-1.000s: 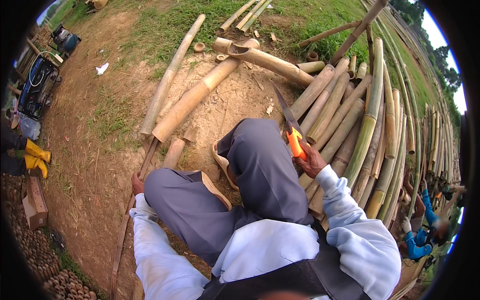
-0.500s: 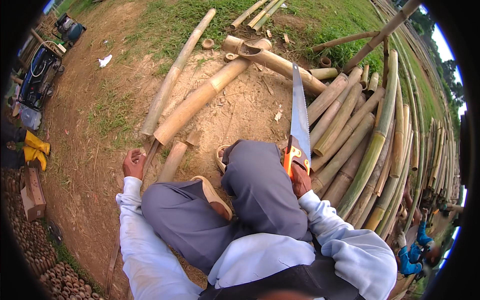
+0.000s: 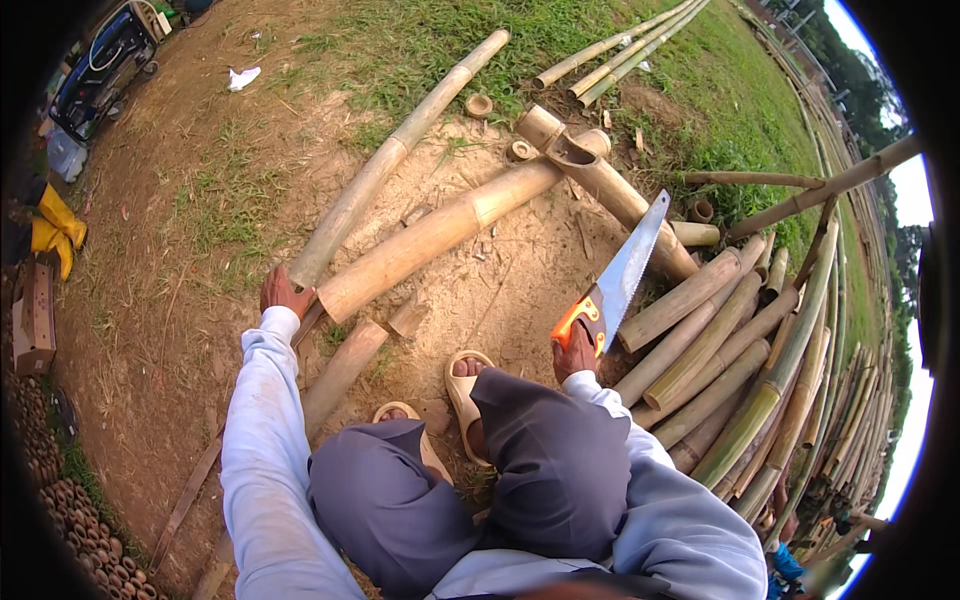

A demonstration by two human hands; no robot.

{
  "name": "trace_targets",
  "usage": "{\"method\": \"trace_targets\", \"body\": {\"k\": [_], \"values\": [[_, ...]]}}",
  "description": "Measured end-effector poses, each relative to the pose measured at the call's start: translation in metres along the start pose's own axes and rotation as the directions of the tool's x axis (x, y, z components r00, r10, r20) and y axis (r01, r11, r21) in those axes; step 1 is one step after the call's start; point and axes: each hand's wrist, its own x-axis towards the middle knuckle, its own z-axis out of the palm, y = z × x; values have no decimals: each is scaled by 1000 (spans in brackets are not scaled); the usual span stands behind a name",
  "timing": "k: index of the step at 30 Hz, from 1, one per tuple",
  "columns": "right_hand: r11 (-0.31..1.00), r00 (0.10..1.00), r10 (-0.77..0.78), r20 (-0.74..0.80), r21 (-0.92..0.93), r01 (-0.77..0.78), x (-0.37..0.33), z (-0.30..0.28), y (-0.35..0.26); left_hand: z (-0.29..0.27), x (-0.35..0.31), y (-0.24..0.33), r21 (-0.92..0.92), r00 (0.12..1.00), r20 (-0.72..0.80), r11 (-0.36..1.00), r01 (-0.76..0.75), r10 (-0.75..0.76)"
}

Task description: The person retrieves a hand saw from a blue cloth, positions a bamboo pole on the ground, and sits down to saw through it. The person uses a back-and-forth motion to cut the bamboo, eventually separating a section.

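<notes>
My right hand (image 3: 574, 354) is closed round the orange and dark handle of a hand saw (image 3: 622, 272), its blade pointing up and away to the right. At the near end of a long bamboo pole (image 3: 400, 145), my left hand (image 3: 285, 292) grips the pole's end, with the fingers partly hidden. Just right of that hand, a thicker bamboo pole (image 3: 430, 240) has its near cut end; its far part rests against a notched bamboo piece (image 3: 610, 185). A shorter bamboo piece (image 3: 345, 370) lies below, beside a small offcut (image 3: 408, 317).
Bamboo lengths (image 3: 705, 370) are heaped on the right, under a slanted bamboo rail (image 3: 825, 185). Thin poles (image 3: 630, 50) lie on the far grass. Sawdust (image 3: 500, 270) covers the ground ahead. A cardboard box (image 3: 34, 318) and yellow boots (image 3: 58, 228) are at far left.
My knees have straightened somewhat and my view has shifted. My left hand has come to the long pole's near end. The saw has tilted further right, still in my right hand.
</notes>
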Motion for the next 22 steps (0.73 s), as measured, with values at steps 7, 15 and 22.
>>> {"method": "trace_targets", "body": {"k": [7, 15, 22], "values": [[999, 967, 44, 250, -32, -38, 22, 10, 4, 33, 44, -4, 30, 992, 123, 1000, -2, -1], [982, 991, 5, 136, 184, -30, 16, -49, -22, -9, 42, 8, 11, 979, 200, 999, -52, 49], [732, 958, -10, 285, 655, -187, 80, -71, -126, -109, 13, 61, -123, 916, 396, 992, -15, 63]]}}
